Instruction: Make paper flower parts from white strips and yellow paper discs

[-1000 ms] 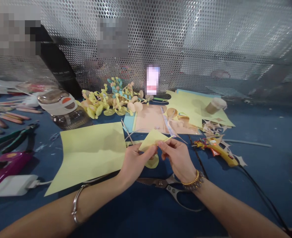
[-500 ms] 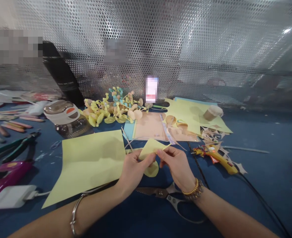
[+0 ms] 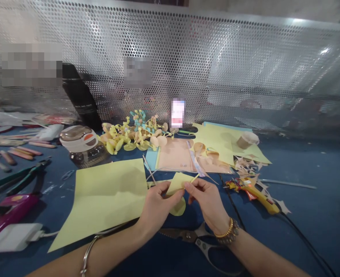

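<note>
1. Above the blue tabletop [image 3: 317, 219], your left hand [image 3: 158, 206] and right hand [image 3: 206, 202] pinched a pale yellow paper scrap [image 3: 177, 184] between them, fingers nearly closed.
2. Its long axis seemed to run sideways, toward your right hand.
3. Steel-bladed scissors [image 3: 181, 235] lay below, untouched.

Tools beside the right grip [image 3: 207, 204]
Yellow hot glue gun [image 3: 255, 196] lay to its right, scissors [image 3: 199, 238] below it on the desk [image 3: 302, 215].

The yellow paper [image 3: 109, 200] is matt and smooth, the perforated screen [image 3: 170, 50] shiny metal, the scissors [image 3: 184, 235] dull steel, the glue gun [image 3: 259, 200] glossy plastic, the jar [image 3: 86, 157] smooth glass, and the tabletop [image 3: 311, 227] matt blue cloth.
</note>
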The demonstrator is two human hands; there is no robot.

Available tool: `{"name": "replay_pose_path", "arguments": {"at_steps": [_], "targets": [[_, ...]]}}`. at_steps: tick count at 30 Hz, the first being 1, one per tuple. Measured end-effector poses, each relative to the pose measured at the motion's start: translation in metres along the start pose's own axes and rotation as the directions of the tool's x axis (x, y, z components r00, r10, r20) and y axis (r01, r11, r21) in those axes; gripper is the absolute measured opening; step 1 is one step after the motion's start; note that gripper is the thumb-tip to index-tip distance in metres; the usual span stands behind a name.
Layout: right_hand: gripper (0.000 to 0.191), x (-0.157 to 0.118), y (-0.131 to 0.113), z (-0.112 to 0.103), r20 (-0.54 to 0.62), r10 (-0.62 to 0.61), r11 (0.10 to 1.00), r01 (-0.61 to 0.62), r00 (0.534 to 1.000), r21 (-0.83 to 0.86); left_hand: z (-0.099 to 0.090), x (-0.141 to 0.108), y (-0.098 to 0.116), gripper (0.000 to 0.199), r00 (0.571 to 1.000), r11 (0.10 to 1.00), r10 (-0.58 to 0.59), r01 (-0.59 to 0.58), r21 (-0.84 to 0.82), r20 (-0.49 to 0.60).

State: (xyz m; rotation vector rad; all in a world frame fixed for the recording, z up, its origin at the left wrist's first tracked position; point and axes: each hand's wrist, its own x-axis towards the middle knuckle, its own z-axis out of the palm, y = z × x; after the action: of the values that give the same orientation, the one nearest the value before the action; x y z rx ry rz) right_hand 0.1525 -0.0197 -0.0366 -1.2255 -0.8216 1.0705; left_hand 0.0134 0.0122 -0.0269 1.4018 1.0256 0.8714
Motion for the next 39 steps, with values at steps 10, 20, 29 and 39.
{"name": "replay_pose_path", "arguments": {"at_steps": [10, 20, 29, 39], "targets": [[0.031, 0.0017, 0.0027, -0.002, -0.02, -0.003, 0.999, 0.002, 1.0, -0.047, 0.0009, -0.0009, -0.0009, 0.021, 1.0, 1.0, 0.016, -0.016, -0.001, 0.008], [0.022, 0.0024, -0.0008, -0.0023, 0.065, -0.021, 1.0, 0.022, 0.998, -0.014, -0.0021, 0.0027, -0.0085, 0.029, 0.999, 1.0, -0.021, 0.021, 0.008, 0.032], [0.03, 0.0011, 0.0031, -0.001, -0.039, 0.007, 1.0, -0.007, 0.999, -0.006, 0.0006, -0.0003, -0.0031, 0.035, 0.998, 0.998, 0.025, -0.029, 0.064, 0.062], [0.029, 0.0024, 0.0027, -0.0039, -0.032, -0.026, 0.999, 0.024, 0.999, -0.04, 0.0001, -0.0001, -0.0005, 0.027, 0.998, 0.989, 0.066, -0.064, 0.135, -0.014]]}}
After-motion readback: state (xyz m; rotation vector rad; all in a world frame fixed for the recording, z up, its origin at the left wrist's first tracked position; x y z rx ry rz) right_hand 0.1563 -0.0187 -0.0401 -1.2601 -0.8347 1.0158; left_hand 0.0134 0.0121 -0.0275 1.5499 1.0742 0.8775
